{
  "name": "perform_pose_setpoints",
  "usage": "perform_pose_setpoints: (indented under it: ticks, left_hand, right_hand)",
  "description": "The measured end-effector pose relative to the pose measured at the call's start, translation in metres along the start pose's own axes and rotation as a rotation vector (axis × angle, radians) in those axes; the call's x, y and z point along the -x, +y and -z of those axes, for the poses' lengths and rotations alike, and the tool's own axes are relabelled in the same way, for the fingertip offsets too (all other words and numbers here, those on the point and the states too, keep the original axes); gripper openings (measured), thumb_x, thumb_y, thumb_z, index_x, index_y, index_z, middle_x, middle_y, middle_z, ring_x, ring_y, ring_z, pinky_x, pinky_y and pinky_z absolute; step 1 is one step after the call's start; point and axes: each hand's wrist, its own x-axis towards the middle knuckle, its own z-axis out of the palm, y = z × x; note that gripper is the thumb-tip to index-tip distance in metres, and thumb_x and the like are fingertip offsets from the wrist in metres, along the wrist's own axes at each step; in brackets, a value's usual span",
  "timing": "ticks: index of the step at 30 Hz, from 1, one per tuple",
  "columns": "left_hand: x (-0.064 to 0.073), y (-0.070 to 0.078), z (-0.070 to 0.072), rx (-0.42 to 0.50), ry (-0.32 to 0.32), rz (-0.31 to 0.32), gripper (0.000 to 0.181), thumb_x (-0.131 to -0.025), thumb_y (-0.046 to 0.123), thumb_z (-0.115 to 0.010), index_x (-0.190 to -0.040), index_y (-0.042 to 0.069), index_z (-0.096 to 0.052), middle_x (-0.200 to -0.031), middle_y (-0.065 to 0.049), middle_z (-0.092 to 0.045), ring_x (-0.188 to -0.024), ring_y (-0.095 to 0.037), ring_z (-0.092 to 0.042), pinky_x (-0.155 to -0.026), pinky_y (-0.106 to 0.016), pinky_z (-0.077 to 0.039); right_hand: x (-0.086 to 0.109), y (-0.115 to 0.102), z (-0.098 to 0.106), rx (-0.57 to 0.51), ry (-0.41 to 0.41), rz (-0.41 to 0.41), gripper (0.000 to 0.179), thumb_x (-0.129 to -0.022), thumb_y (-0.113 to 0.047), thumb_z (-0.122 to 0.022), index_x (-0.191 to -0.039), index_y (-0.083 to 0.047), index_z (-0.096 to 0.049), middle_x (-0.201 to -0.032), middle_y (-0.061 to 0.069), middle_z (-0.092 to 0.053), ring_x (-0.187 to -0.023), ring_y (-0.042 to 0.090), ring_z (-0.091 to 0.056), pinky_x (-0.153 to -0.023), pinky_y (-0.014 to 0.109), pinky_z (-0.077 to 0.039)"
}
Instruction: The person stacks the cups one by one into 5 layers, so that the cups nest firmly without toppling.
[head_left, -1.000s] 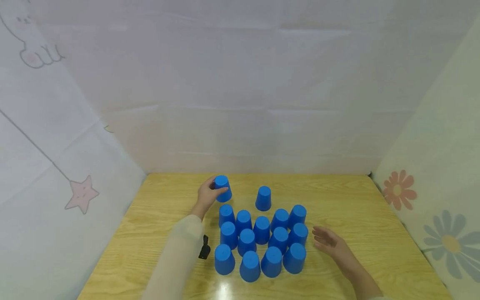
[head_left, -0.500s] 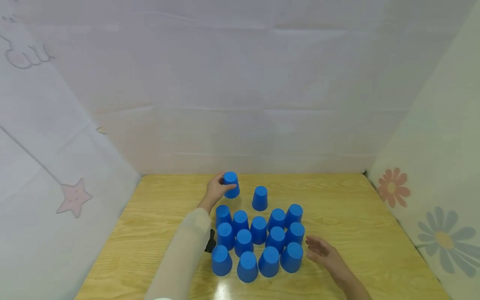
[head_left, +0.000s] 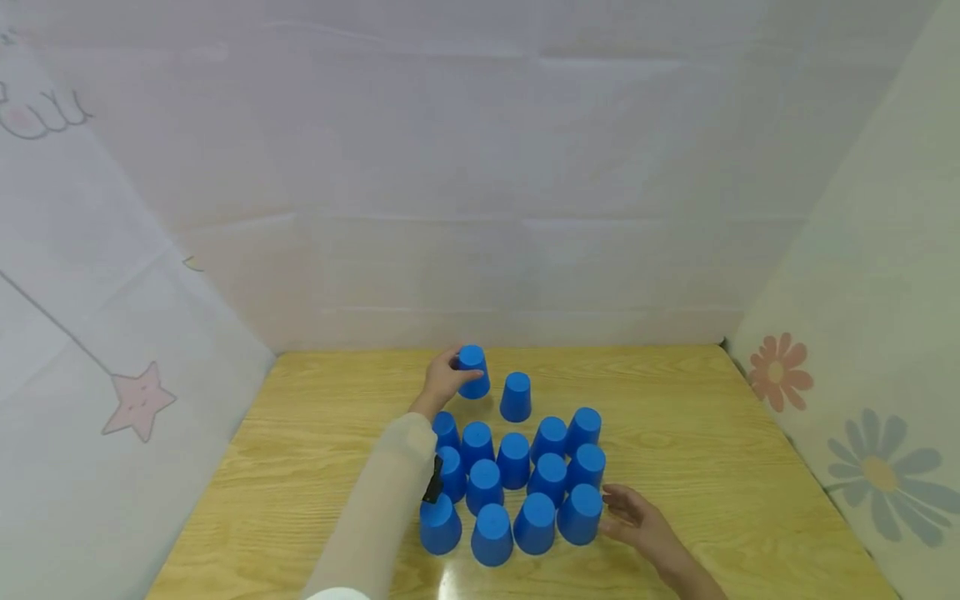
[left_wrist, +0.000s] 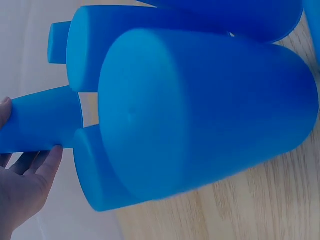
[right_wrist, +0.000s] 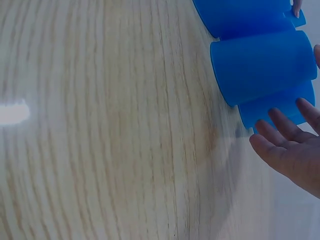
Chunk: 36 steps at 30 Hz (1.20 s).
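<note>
Closer to a lone upturned blue cup (head_left: 516, 400) came the left grip (head_left: 443, 382), holding another cup (head_left: 474, 377); the relaxed right grip (head_left: 639, 527) neared clustered cups (head_left: 535, 527). Wood-grain tabletop (head_left: 675, 417) lay beneath both, pale wall (head_left: 480, 167) beyond.

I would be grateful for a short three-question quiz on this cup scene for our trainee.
1. True or false: the right hand is gripping a cup.
2. What does the left hand hold? A) a bottle; B) a blue cup; C) a spoon.
3. Fill in: the standing cups on the wooden table are turned upside ____.

Key: 1. False. 2. B. 3. Down.
</note>
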Motion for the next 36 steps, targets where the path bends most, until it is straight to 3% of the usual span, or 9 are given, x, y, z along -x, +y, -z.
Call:
perform_pose_setpoints:
  ticks: [5, 12, 16, 25, 36]
  left_hand:
    - [-0.002, -0.003, -0.008, 0.004, -0.020, 0.025, 0.056, -0.076, 0.018, -0.067, -0.125, 0.005, -0.044, -0.121, -0.015, -0.047, -0.111, -0.032, -0.041, -0.087, -0.045, -0.037]
    - [-0.004, -0.007, -0.015, 0.010, -0.044, 0.124, 0.060, -0.076, 0.017, -0.067, -0.128, 0.004, -0.040, -0.124, -0.018, -0.043, -0.113, -0.033, -0.038, -0.088, -0.046, -0.036]
    - [-0.005, -0.009, -0.019, 0.009, -0.054, 0.150, 0.060, -0.076, 0.017, -0.067, -0.128, 0.005, -0.040, -0.124, -0.018, -0.043, -0.114, -0.033, -0.038, -0.089, -0.046, -0.035]
    - [-0.005, -0.017, -0.024, 0.010, -0.075, 0.142, 0.061, -0.076, 0.018, -0.067, -0.128, 0.003, -0.039, -0.126, -0.018, -0.041, -0.115, -0.034, -0.037, -0.089, -0.047, -0.034]
    - [-0.010, -0.024, -0.026, -0.005, -0.092, 0.177, 0.062, -0.074, 0.019, -0.069, -0.128, 0.006, -0.040, -0.124, -0.018, -0.043, -0.114, -0.034, -0.038, -0.089, -0.048, -0.033]
  right_hand:
    - [-0.001, 0.004, -0.005, 0.007, 0.017, -0.016, 0.065, -0.076, -0.025, -0.066, -0.126, 0.002, -0.036, -0.123, 0.022, -0.041, -0.112, 0.040, -0.037, -0.087, 0.051, -0.034]
    - [0.000, 0.008, -0.012, -0.012, 0.037, -0.011, 0.064, -0.074, -0.024, -0.068, -0.126, -0.001, -0.037, -0.122, 0.020, -0.043, -0.111, 0.038, -0.039, -0.085, 0.048, -0.037]
    - [0.000, 0.008, -0.015, -0.028, 0.022, 0.002, 0.065, -0.074, -0.023, -0.068, -0.127, -0.001, -0.036, -0.123, 0.021, -0.042, -0.111, 0.038, -0.038, -0.085, 0.047, -0.038]
    - [-0.002, 0.007, -0.021, -0.041, 0.037, -0.018, 0.065, -0.075, -0.025, -0.067, -0.128, -0.003, -0.036, -0.124, 0.021, -0.042, -0.112, 0.038, -0.038, -0.086, 0.053, -0.033]
    - [-0.002, 0.006, -0.023, -0.045, 0.025, -0.023, 0.066, -0.076, -0.026, -0.065, -0.129, -0.003, -0.035, -0.125, 0.021, -0.041, -0.112, 0.039, -0.038, -0.086, 0.055, -0.032]
